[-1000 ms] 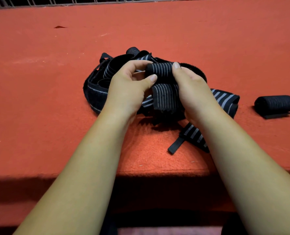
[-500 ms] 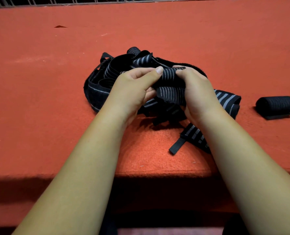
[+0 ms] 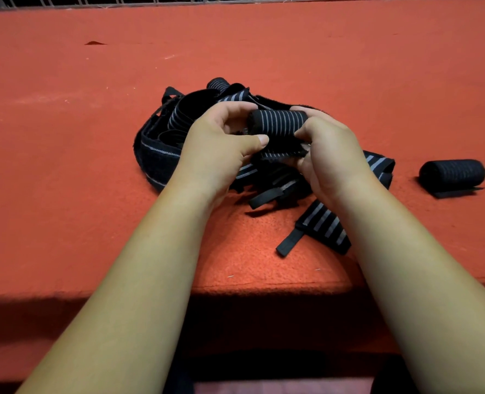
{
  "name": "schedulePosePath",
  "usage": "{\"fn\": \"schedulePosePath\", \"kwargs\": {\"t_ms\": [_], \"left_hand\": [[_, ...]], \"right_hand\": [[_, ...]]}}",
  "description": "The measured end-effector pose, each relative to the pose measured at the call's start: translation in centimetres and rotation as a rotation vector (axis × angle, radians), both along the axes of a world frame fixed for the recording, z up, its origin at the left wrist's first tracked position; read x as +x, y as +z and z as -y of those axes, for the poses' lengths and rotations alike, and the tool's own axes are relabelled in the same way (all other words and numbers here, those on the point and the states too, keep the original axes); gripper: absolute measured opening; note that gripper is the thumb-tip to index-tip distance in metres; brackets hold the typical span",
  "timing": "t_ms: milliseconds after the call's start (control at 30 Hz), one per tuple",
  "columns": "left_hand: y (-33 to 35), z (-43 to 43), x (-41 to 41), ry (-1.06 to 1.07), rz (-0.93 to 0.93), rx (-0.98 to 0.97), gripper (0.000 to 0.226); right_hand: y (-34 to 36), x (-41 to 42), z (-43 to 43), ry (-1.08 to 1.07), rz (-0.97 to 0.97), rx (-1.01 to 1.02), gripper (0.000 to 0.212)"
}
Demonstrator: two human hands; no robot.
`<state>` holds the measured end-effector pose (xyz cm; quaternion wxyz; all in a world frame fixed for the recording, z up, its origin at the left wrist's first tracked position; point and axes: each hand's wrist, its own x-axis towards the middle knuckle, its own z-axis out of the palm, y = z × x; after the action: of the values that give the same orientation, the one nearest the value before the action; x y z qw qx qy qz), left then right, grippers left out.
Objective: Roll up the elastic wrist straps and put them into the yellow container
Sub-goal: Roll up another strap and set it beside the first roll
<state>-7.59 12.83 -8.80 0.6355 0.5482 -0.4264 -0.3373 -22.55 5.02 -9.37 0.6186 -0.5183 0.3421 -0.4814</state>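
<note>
A black wrist strap with grey stripes [image 3: 278, 120] is rolled into a short cylinder and held just above a heap of loose straps [image 3: 167, 155]. My left hand [image 3: 221, 149] grips the roll's left end, thumb under it. My right hand [image 3: 332, 149] grips its right end and pinches the short free tail hanging below. A striped strap [image 3: 323, 226] lies unrolled toward the front edge. One finished black roll [image 3: 451, 173] rests on the surface at the right. No yellow container is in view.
Everything sits on a red felt-covered surface [image 3: 93, 166] whose front edge runs across the lower part of the view. A white wire grid [image 3: 150, 0] stands along the far edge.
The roll has grown thicker and the hanging tail shorter. Both hands have turned the strap and the striped roll now shows fully between them.
</note>
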Motion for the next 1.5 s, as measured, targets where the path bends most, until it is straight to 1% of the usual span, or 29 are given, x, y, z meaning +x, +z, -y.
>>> {"fn": "schedulePosePath", "kwargs": {"t_ms": [100, 133, 200, 267, 400, 433, 500, 567, 633, 833, 933, 1033, 1100, 1267, 1367, 1500], "left_hand": [[-0.1, 0.0, -0.1, -0.006, 0.080, -0.021, 0.050], [-0.1, -0.1, -0.2, -0.010, 0.100, -0.025, 0.051], [0.0, -0.1, -0.6, -0.028, 0.125, -0.028, 0.050], [0.3, -0.2, -1.2, -0.054, 0.110, -0.013, 0.047], [0.8, 0.0, -2.7, -0.084, -0.010, 0.019, 0.026], [0.9, 0.1, -3.1, -0.091, -0.039, 0.020, 0.024], [0.9, 0.2, -3.9, -0.100, -0.060, 0.024, 0.025], [0.8, 0.3, -4.8, -0.108, -0.052, 0.027, 0.028], [0.7, 0.6, -5.7, -0.112, -0.049, 0.031, 0.031], [0.3, 1.9, -9.6, -0.074, 0.024, 0.047, 0.036], [0.4, 3.2, -11.8, -0.064, 0.046, 0.062, 0.036], [1.0, 5.1, -14.2, -0.089, 0.063, 0.076, 0.035], [1.6, 6.6, -15.8, -0.093, 0.106, 0.100, 0.035], [2.7, 11.1, -19.7, -0.186, 0.203, 0.181, 0.034], [2.6, 13.4, -21.6, -0.283, 0.229, 0.252, 0.031], [2.4, 15.6, -22.9, -0.349, 0.235, 0.345, 0.035]], "right_hand": [[-0.2, -0.7, -0.1, 0.020, -0.093, -0.065, 0.023], [-0.3, -0.9, -0.1, 0.009, -0.113, -0.086, 0.020], [-0.3, -1.4, 0.0, -0.012, -0.139, -0.128, 0.025], [-0.3, -1.8, 0.0, -0.027, -0.135, -0.146, 0.031], [-0.2, -3.0, 0.0, -0.043, -0.126, -0.158, 0.033], [-0.1, -3.3, 0.0, -0.048, -0.106, -0.152, 0.033], [0.0, -4.0, 0.1, -0.054, -0.055, -0.135, 0.033], [0.1, -4.9, 0.2, -0.075, -0.053, -0.147, 0.028], [0.0, -6.0, 0.4, -0.103, -0.106, -0.180, 0.025], [0.3, -9.9, 1.6, -0.176, -0.286, -0.286, 0.030], [0.6, -12.0, 2.6, -0.195, -0.340, -0.290, 0.031], [1.0, -14.1, 3.6, -0.277, -0.425, -0.347, 0.036], [0.9, -15.6, 4.6, -0.337, -0.438, -0.359, 0.035], [0.3, -19.2, 7.2, -0.517, -0.523, -0.356, 0.033], [-0.2, -20.8, 8.5, -0.629, -0.529, -0.297, 0.025], [-1.3, -22.0, 9.8, -0.698, -0.656, -0.284, 0.025]]}}
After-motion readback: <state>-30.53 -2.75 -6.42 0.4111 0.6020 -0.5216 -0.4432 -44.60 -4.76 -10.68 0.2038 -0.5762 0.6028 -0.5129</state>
